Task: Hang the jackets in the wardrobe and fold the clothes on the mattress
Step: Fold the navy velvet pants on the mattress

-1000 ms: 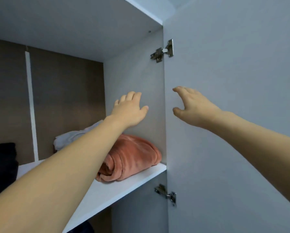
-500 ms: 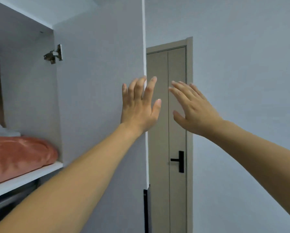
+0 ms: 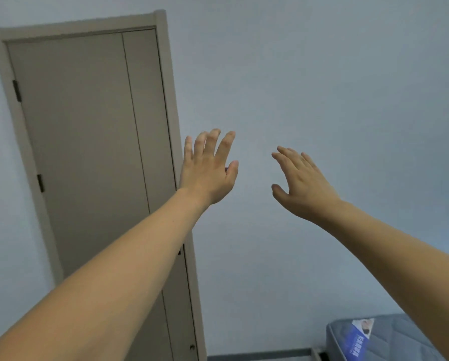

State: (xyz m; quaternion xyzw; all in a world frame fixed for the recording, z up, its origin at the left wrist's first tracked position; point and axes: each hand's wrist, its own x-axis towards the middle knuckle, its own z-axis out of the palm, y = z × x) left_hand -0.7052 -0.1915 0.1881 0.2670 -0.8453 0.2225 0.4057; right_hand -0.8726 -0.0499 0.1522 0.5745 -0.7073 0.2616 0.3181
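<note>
Mattress (image 3: 389, 340) is lying far off at the lower right corner — nothing of yours is touching it. Going from the left: the beige door (image 3: 88, 152) is standing shut, your left hand (image 3: 207, 175) is reaching up with fingers spread, holding nothing, and your right hand (image 3: 301, 186) is hovering beside it — fingers loosely extended, holding nothing.
</note>
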